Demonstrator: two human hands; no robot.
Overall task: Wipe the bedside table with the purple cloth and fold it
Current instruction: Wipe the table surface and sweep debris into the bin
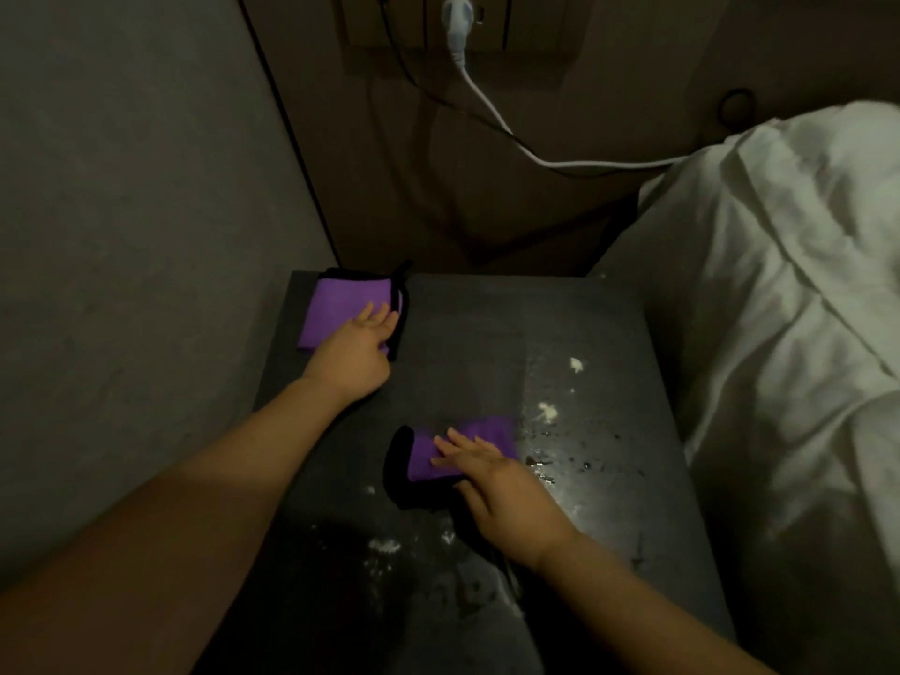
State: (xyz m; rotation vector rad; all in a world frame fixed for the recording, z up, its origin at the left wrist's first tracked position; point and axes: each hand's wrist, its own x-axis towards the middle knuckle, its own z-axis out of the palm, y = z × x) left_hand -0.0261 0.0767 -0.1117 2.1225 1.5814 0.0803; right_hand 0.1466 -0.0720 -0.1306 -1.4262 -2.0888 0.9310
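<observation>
Bedside table (609,333): far-right part of the top open to my hands. Far-left corner taken by a folded purple cloth (336,314) under my left hand (358,350). Centre front taken by a second purple cloth (467,448) under my right hand (501,484). Wall (121,211) close on left; white bedding (779,309) crowds right edge. White cable (492,112) hangs behind.

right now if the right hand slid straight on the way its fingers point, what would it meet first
Mostly bare tabletop beyond the near cloth that the right hand presses; likely the far folded cloth under the left hand.
</observation>
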